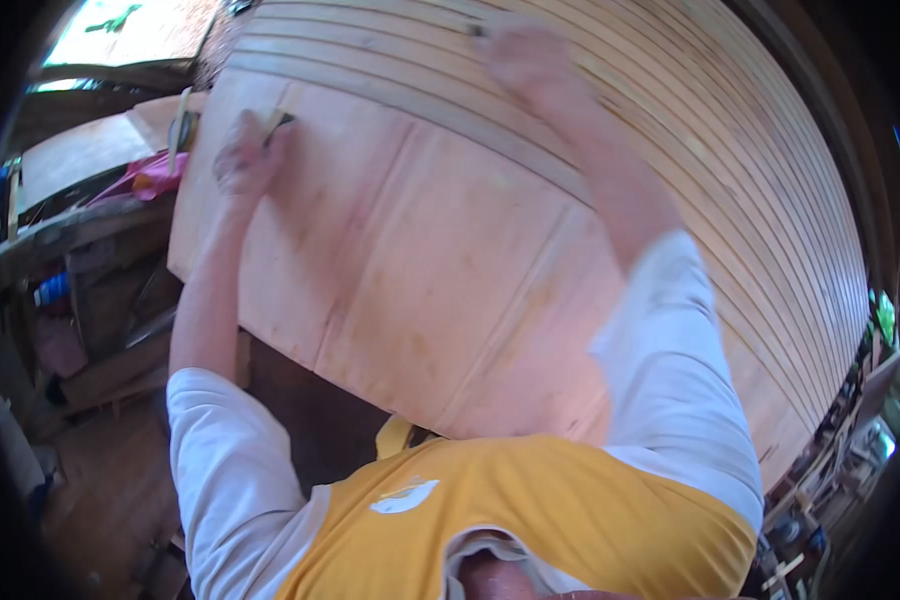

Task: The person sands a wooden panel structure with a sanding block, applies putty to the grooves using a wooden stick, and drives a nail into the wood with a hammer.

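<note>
A broad wooden panel [420, 270] lies before me, plain boards on the near side and narrow parallel slats [690, 150] on the far side. Over the panel's left end, my left hand [248, 160] is closed around a small dark and pale piece [280, 122], its kind unclear. My right hand [530, 58] reaches far over the slats, blurred by motion, with its fingers drawn together. A small dark bit [477, 31] shows at its fingertips; what it belongs to cannot be made out.
Left of the panel are wooden beams [70, 235], a pink cloth or bag [150, 178] and a pale board [80, 155]. Brown floor [100, 480] shows at lower left. Cluttered wood pieces and other items [800, 540] lie along the right side.
</note>
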Demonstrator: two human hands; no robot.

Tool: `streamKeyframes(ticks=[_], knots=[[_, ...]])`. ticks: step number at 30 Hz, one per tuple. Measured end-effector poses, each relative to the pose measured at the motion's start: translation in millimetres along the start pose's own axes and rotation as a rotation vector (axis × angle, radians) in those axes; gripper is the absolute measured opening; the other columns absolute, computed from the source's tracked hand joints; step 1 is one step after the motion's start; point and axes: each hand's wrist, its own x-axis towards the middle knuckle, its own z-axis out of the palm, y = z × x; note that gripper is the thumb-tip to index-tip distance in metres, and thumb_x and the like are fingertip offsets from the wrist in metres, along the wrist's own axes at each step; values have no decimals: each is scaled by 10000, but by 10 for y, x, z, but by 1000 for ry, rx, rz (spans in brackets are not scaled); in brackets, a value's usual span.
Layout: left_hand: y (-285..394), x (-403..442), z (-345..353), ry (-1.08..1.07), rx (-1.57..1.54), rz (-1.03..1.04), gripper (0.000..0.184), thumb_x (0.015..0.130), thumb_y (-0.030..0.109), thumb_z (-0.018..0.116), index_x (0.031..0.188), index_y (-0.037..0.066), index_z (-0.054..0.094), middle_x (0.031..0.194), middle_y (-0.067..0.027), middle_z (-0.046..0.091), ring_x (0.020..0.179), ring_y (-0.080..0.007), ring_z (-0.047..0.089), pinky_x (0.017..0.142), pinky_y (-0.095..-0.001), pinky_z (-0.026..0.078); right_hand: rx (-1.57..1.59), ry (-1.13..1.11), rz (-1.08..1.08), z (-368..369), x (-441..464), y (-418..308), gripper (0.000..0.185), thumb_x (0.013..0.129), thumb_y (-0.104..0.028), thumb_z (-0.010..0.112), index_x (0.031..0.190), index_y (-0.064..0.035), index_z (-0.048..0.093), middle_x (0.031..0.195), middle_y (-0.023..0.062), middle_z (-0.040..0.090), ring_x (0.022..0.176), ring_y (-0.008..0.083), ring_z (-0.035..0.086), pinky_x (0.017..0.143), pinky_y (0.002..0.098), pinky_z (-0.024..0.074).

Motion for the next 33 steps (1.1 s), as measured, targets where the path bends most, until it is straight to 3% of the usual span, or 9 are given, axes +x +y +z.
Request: streamKeyframes(ticks=[1, 11, 15, 17, 18, 20, 26, 32, 33], knots=[[54, 29, -169, -138, -33, -44, 563, 907, 564, 668, 1037, 27, 560, 1045, -236, 681, 970, -437, 667, 809, -541, 525, 35, 68, -169, 143, 127, 39, 421, 983, -378, 515, 934, -8, 711, 963, 249, 711, 932, 410, 688, 793, 506, 532], [271, -63, -377, -70, -72, 11, 479, 946, 475, 662, 1021, 15, 551, 948, -236, 654, 919, -446, 660, 782, -531, 519, -187, 165, -16, -434, -1458, 1193, 361, 964, -374, 608, 1048, -25, 646, 973, 201, 674, 974, 388, 655, 823, 498, 524], [187, -81, -171, 34, -59, 30, 490, 958, 450, 659, 1080, -15, 567, 992, -256, 655, 939, -459, 643, 803, -535, 511, -114, -50, 79, -163, -224, 135, 455, 970, -477, 567, 1007, -34, 667, 996, 212, 684, 1005, 385, 659, 835, 498, 524], [131, -67, -225, 43, -112, 81, 472, 964, 422, 660, 1101, -21, 571, 1004, -265, 651, 952, -466, 633, 810, -537, 507, 16, 168, -64, 45, 297, -292, 183, 878, -226, 618, 880, -99, 750, 946, 178, 746, 904, 375, 715, 758, 496, 573], [113, -25, -305, 12, -179, 124, 453, 963, 406, 663, 1103, -15, 571, 995, -263, 646, 951, -464, 630, 806, -536, 507, -39, 56, -2, 26, 342, -373, 273, 909, -321, 593, 923, -79, 720, 970, 188, 725, 946, 377, 696, 785, 496, 556], [16, 70, -489, -60, -301, 194, 410, 949, 370, 683, 1063, -4, 561, 960, -249, 628, 942, -456, 620, 784, -538, 500, -155, -164, 141, -86, 354, -449, 488, 971, -511, 542, 1011, -39, 658, 1016, 209, 685, 1030, 381, 656, 838, 498, 522], [-512, 219, -488, -179, -305, 195, 418, 920, 398, 700, 1009, 17, 555, 963, -221, 625, 920, -417, 623, 744, -527, 509, -268, 55, 12, -192, -447, 203, 353, 950, -376, 664, 995, -29, 620, 972, 190, 669, 970, 377, 652, 828, 486, 536], [-487, 223, -566, -166, -365, 127, 428, 894, 390, 727, 998, 17, 543, 932, -196, 609, 906, -400, 614, 735, -510, 498, -139, 59, -71, 663, 1662, -1359, 422, 1015, -451, 487, 1061, -58, 633, 1024, 179, 687, 989, 381, 661, 858, 503, 522], [-478, 238, -545, -149, -368, 136, 430, 887, 389, 733, 999, 19, 546, 934, -186, 608, 912, -392, 614, 736, -503, 500, -201, -266, 2, 455, 1989, -1823, 438, 1025, -452, 468, 1090, -50, 630, 1086, 196, 692, 1013, 387, 662, 867, 498, 524]])
